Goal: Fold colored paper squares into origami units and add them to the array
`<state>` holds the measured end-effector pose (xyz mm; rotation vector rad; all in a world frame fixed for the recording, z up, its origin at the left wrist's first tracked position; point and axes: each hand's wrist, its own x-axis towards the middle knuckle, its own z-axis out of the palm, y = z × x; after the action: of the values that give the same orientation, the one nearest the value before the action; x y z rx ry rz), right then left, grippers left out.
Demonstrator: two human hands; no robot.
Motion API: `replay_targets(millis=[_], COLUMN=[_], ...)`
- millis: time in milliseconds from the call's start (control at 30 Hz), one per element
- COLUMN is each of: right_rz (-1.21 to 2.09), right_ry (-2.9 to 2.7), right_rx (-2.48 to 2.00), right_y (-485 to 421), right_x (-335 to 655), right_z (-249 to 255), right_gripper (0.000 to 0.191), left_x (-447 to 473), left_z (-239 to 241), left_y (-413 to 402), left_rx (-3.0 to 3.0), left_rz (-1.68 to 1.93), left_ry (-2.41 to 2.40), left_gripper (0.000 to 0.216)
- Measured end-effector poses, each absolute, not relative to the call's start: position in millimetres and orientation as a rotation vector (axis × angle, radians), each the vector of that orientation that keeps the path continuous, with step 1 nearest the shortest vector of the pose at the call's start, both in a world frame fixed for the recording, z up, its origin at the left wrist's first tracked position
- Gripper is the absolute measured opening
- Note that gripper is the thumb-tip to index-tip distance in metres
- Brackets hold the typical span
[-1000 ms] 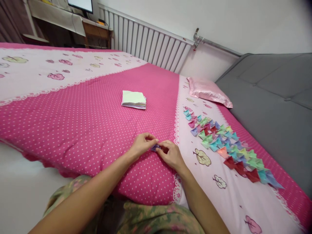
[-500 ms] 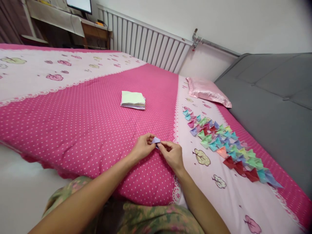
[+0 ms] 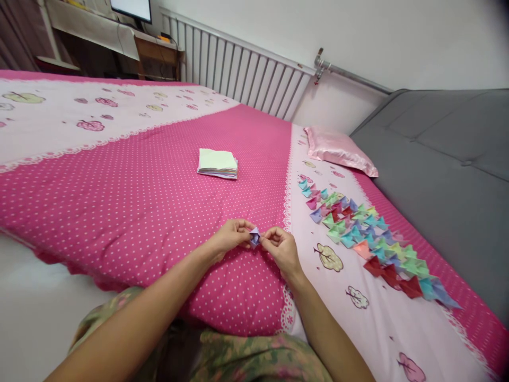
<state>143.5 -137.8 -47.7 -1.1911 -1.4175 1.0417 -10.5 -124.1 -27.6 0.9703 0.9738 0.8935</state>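
Note:
A small lilac folded paper piece (image 3: 254,236) is pinched between both my hands just above the pink dotted bedspread (image 3: 139,201). My left hand (image 3: 230,236) grips its left side with fingertips closed. On its right side, the closed fingers of my right hand (image 3: 280,248) pinch it. Farther back on the bedspread lies a stack of square paper sheets (image 3: 218,162), pale green on top. To the right, a long row of several finished folded paper pieces (image 3: 366,236) in red, green, blue and purple lies on the pale pink strip.
A pink satin pillow (image 3: 338,148) lies at the head of the bed by a grey padded headboard (image 3: 445,175). A white radiator (image 3: 238,69) runs along the far wall. A desk with a monitor (image 3: 133,10) stands at the back left.
Both hands lifted the lilac piece slightly off the bedspread and drew their fingertips closer around it; the piece now looks more compact and stands up between the fingers.

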Motion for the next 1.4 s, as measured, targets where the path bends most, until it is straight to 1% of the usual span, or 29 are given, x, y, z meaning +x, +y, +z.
replay_targets(millis=[167, 300, 433, 533, 633, 767, 900, 1033, 1233, 1400], right_rz=[0.95, 0.793, 0.725, 0.811, 1.049, 1.301, 1.418, 1.411, 1.279, 1.143], right_ry=[-1.567, -1.679, -1.694, -1.605, -1.439, -1.236, -1.127, -1.12, -1.266, -1.433], right_rx=[-1.208, -1.246, -1.292, -1.304, -1.253, -1.163, -1.194, -1.177, -1.148, -1.181], right_y=[-143, -146, -145, -141, -137, -136, -138, -139, -138, -139], right_x=[141, 141, 142, 142, 142, 143, 143, 142, 141, 137], right_z=[-39, -35, -37, -42, -48, -50, -43, -39, -45, -48], right_gripper=[0.021, 0.02, 0.019, 0.016, 0.015, 0.021, 0.028, 0.03, 0.026, 0.022], left_x=[-11, -11, -11, -10, -9, -10, -10, -9, -9, -8], left_z=[-28, -31, -30, -29, -30, -30, -28, -27, -32, -38], left_y=[-125, -125, -127, -128, -128, -127, -129, -129, -128, -127], left_rx=[0.967, 0.979, 1.105, 1.208, 1.253, 1.196, 1.099, 1.036, 1.051, 1.076], left_rz=[0.87, 0.862, 0.85, 0.85, 0.858, 0.852, 0.823, 0.827, 0.846, 0.861], left_ry=[0.949, 0.916, 0.956, 1.005, 1.008, 0.989, 0.947, 0.969, 0.917, 0.884], left_gripper=[0.015, 0.018, 0.015, 0.016, 0.017, 0.017, 0.018, 0.018, 0.015, 0.021])
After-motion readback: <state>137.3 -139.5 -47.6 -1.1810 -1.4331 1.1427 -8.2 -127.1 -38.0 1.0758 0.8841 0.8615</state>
